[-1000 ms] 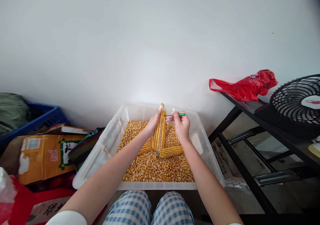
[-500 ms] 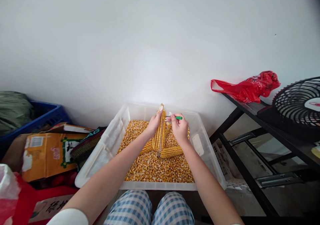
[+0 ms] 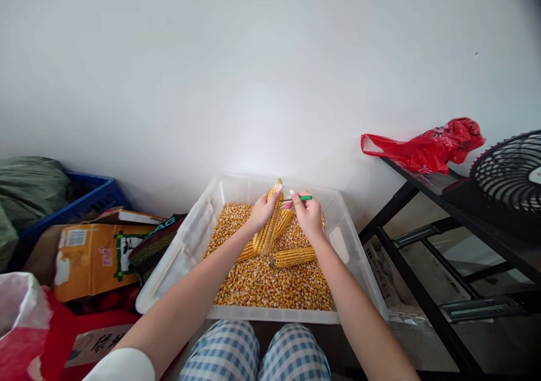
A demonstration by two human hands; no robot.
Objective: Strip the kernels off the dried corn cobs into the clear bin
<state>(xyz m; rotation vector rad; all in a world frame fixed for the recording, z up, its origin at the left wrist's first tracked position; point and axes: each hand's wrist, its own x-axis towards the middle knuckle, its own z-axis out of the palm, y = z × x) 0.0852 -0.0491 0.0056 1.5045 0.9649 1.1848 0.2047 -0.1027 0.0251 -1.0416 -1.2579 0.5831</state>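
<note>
Corn cob [image 3: 267, 238]: grasped in the left hand [image 3: 262, 209], above loose kernels [image 3: 270, 291] in the translucent bin [image 3: 274, 314]. Runs lengthwise away from the knees [image 3: 226, 351], narrow tip toward the wall [image 3: 253, 82], leaning slightly right. Pinched in the right hand [image 3: 307, 216], a green-handled tool [image 3: 306, 198], directed sideways at the cob; too fine at its end to make out any contact. Hidden behind the cob: most left-hand fingers. Cut off at the right edge: black fan [image 3: 507, 173].
</note>
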